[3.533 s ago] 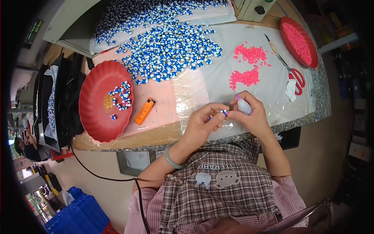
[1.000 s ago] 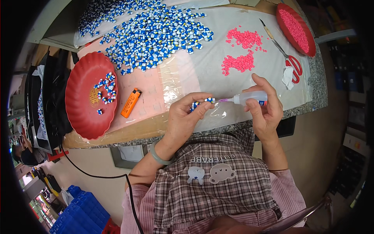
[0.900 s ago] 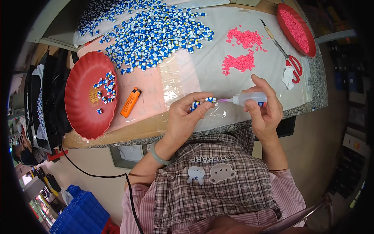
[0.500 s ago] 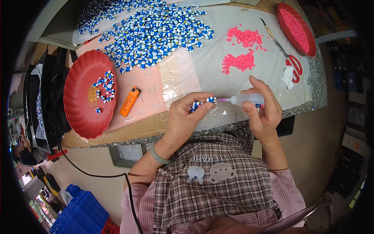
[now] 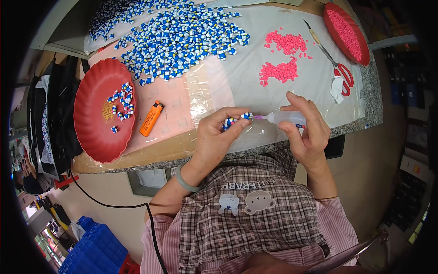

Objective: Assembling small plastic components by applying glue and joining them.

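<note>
My left hand (image 5: 218,137) holds a few small blue-and-white pieces (image 5: 235,120) pinched at its fingertips, just above the counter's front edge. My right hand (image 5: 306,132) grips a small clear glue bottle (image 5: 284,118) laid sideways, its pink nozzle tip touching the pieces in the left hand. A large heap of the same blue-and-white pieces (image 5: 179,34) lies on clear plastic sheeting at the back. Two small heaps of pink pieces (image 5: 282,57) lie to the right of it.
A red scalloped plate (image 5: 93,134) at the left holds several blue-and-white pieces. An orange lighter (image 5: 151,118) lies beside it. A second red plate (image 5: 346,32) of pink pieces and red-handled scissors (image 5: 341,73) are at the far right. Blue crates (image 5: 91,249) stand on the floor.
The hands have drawn slightly toward the counter's front edge; the bottle's nozzle stays at the pieces in my left hand. Compared with 3.5 s ago, the bottle is now laid out sideways.
</note>
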Tool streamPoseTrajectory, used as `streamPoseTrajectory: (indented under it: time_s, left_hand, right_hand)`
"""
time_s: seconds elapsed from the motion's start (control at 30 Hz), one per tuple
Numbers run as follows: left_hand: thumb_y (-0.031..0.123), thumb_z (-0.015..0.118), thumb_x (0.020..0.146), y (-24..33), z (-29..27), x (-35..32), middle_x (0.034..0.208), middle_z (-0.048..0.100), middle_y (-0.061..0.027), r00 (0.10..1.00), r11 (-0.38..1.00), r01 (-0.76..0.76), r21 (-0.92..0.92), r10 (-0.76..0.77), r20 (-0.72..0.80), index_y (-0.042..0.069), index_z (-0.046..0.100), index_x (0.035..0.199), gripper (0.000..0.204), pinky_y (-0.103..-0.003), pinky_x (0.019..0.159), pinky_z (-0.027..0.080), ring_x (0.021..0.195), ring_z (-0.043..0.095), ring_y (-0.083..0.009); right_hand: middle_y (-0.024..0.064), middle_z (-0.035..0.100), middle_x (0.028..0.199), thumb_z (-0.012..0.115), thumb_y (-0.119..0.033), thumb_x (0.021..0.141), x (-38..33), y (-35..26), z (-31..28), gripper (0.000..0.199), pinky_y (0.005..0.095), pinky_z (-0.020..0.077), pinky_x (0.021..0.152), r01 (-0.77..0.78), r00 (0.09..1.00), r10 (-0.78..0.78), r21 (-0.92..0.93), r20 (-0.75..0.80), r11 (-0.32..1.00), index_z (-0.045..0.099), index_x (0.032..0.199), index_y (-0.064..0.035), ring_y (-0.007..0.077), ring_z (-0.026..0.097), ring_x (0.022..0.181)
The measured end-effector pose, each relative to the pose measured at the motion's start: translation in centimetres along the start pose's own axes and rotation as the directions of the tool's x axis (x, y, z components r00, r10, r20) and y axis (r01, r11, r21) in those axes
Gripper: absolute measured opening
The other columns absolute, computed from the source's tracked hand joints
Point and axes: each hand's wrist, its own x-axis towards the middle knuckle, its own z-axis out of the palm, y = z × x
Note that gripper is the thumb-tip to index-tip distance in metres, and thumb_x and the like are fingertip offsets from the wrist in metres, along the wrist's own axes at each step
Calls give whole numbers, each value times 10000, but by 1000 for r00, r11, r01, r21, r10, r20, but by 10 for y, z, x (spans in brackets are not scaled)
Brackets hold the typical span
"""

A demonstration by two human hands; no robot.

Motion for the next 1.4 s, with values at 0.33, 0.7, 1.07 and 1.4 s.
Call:
streamPoseTrajectory:
  time_s: [0.33, 0.7, 1.07, 1.4]
  left_hand:
    - [-2, 630, 908, -1, -2, 2, 955, 700, -77, 999, 998, -14, -61, 17, 45, -18, 638, 1135, 228, -153, 585, 428, 852, 663, -79]
    - [28, 676, 881, -3, 0, 2, 937, 680, 1, 1000, 998, -4, -55, 4, -2, 18, 686, 1070, 189, -164, 603, 441, 771, 573, -16]
    - [16, 634, 915, -5, -5, 3, 992, 688, -59, 998, 999, -9, 53, 6, 66, -16, 630, 1153, 240, -152, 615, 439, 891, 654, -68]
    - [10, 632, 915, -7, -6, 3, 992, 686, -63, 996, 997, -32, 75, 26, 83, -18, 629, 1154, 241, -160, 637, 443, 910, 651, -78]
  right_hand:
    - [107, 635, 944, 702, -74, 844, -6, 19, -10, 301, 251, 457, 552, -535, 808, 581, 542, 103, 648, 569, 1104, -3, 136, 605, 679]
    - [33, 590, 838, 717, 4, 778, 10, 58, 16, 262, 269, 483, 671, -589, 805, 582, 282, 119, 757, 575, 996, -28, 123, 591, 744]
    - [108, 593, 856, 699, 16, 712, 33, 61, 24, 229, 355, 481, 687, -180, 940, 230, -205, 254, 962, 647, 934, -7, 280, 610, 775]
    - [137, 620, 851, 708, -35, 754, 35, 62, 17, 215, 383, 480, 715, -185, 915, 245, -207, 321, 961, 641, 953, 10, 323, 609, 780]
